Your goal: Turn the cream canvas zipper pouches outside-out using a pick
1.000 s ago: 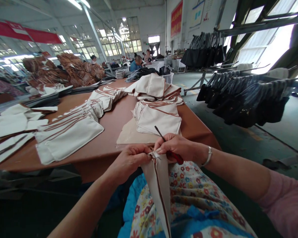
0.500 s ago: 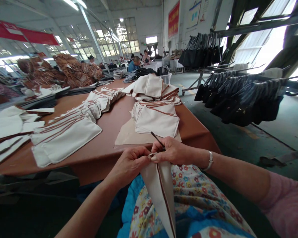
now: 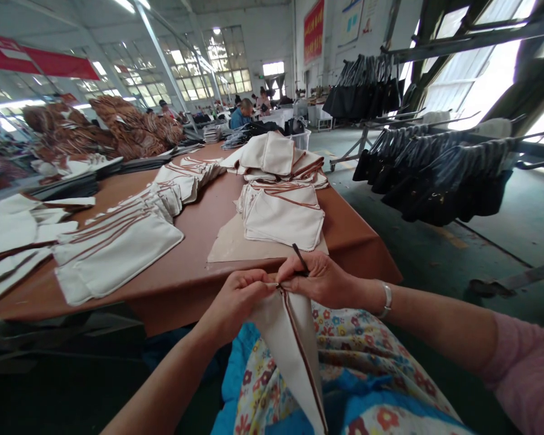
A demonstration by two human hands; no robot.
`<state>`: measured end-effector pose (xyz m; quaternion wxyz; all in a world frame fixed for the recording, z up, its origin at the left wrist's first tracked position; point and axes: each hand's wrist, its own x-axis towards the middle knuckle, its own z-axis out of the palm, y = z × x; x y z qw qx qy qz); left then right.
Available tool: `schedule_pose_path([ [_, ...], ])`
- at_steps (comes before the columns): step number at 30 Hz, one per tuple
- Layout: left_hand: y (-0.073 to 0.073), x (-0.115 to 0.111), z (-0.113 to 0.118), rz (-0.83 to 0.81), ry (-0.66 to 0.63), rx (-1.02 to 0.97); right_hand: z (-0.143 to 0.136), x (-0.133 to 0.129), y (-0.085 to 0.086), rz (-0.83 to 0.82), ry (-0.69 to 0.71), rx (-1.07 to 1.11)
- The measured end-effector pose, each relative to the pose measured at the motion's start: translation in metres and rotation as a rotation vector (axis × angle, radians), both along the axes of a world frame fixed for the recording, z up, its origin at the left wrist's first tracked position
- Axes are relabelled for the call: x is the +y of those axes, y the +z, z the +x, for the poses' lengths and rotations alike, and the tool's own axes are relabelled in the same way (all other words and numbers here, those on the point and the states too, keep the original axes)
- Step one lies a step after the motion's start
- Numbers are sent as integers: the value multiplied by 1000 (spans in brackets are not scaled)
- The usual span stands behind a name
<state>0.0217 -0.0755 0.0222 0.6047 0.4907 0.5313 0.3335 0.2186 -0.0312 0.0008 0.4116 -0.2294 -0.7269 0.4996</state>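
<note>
Above my lap I hold a cream bag piece with brown edging (image 3: 290, 344); it hangs down in a narrow fold between my hands. My left hand (image 3: 236, 302) is closed, pinching its top edge between thumb and fingers. Just beside it, my right hand (image 3: 326, 281) is closed too, its thumb and finger on the same edge. A thin dark stick-like tool (image 3: 300, 258) pokes up from the right fingers; its lower end is hidden. The fingertips of both hands nearly meet at the top corner.
A brown-covered table (image 3: 199, 226) stands before me. On it are a stack of cream pieces (image 3: 283, 217) on cardboard (image 3: 222, 244), a fanned row of cream pieces (image 3: 122, 251) and brown bundles (image 3: 131, 130). Racks of black bags (image 3: 453, 187) stand right. A person (image 3: 240, 118) sits far back.
The dark tool's tip has moved right and stands more upright. The top of the piece has opened slightly wider beneath my fingers. My view has shifted a little.
</note>
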Motion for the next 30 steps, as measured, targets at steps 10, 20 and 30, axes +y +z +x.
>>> schedule_pose_path([
  [10, 7, -4, 4, -141, -119, -112, 12, 5, -7, 369, 96, -40],
  [20, 30, -1, 0, 448, -279, 504, 20, 22, 26, -279, 296, -251],
  [30, 19, -1, 0, 354, -240, 280, 17, 23, 21, -57, 355, -202],
])
